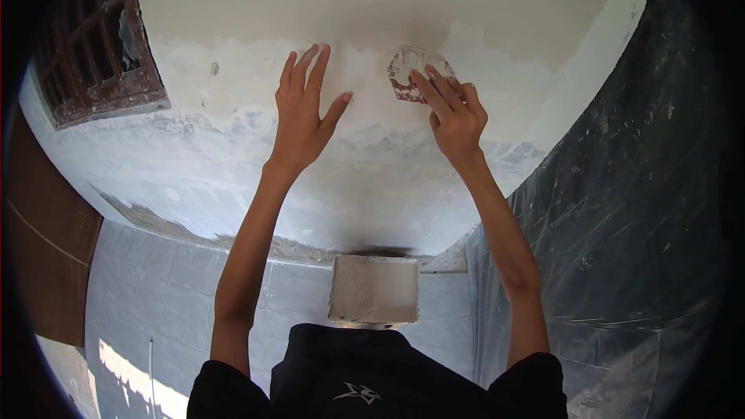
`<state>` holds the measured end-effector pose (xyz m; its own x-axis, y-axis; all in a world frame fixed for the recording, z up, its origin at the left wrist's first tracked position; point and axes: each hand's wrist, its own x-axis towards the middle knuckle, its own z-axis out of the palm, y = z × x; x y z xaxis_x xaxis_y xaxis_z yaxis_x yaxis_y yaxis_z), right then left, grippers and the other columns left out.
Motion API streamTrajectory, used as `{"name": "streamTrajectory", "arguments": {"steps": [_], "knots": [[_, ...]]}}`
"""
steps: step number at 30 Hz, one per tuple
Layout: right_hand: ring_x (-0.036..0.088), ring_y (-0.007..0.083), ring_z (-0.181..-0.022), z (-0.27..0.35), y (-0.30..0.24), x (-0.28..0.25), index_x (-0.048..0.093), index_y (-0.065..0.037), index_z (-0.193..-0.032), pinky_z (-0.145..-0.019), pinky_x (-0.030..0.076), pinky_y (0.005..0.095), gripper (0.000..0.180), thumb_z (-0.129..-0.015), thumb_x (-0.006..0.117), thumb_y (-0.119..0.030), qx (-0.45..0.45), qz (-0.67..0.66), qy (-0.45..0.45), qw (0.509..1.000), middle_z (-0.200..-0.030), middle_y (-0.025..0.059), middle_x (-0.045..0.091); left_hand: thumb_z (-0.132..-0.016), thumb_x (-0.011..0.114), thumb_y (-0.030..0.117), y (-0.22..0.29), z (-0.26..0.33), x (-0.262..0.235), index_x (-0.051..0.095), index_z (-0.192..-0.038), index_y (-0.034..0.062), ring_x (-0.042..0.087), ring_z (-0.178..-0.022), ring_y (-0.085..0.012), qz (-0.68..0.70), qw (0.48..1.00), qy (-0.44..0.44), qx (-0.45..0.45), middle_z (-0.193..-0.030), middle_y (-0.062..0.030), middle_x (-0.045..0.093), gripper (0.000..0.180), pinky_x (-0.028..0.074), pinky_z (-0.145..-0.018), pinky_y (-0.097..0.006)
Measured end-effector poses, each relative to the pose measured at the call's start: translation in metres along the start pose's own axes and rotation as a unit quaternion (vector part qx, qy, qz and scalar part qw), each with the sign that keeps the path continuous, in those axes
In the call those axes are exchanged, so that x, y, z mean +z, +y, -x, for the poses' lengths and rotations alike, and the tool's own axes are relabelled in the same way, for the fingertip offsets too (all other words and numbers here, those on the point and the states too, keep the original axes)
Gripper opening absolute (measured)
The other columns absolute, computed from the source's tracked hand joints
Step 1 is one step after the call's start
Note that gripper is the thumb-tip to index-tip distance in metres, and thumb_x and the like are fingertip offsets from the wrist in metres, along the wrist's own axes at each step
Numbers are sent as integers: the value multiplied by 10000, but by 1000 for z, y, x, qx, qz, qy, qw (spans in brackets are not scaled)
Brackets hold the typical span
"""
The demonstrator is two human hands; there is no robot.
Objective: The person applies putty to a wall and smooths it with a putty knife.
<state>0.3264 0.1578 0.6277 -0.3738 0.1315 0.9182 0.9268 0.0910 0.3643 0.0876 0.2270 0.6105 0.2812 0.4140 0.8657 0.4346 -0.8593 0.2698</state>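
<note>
Head view: the fingers (436,87) of the right hand (456,116) are pressed together on a small reddish, putty-smeared sanding pad (405,76), which is held flat against the white wall (372,8). The left hand (299,112) is laid bare on the same wall, its fingers (310,62) spread apart and gripping nothing, just left of the pad. The plaster is seen patchy and chalky. Below, a rectangular tray (373,289) of pale putty is set above grey tiles (155,279); a barred window (93,39) is at left, plastic sheeting (621,209) at right.

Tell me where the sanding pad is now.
In the head view, the sanding pad lies on the white wall, under the right hand, right of the left hand.
</note>
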Motion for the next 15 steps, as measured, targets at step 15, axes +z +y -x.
{"name": "streamTrajectory", "arguments": {"steps": [15], "knots": [[556, 169, -677, -39, 9, 1, 749, -214, -1113, -615, 571, 244, 478, -721, 713, 57, -25, 35, 63, 997, -1082, -11, 737, -976, 619, 261, -16, -17, -10, 309, -1534, 145, 170, -1464, -423, -25, 998, 52, 14, -1565, -158, 282, 649, 197, -1165, -566]]}}
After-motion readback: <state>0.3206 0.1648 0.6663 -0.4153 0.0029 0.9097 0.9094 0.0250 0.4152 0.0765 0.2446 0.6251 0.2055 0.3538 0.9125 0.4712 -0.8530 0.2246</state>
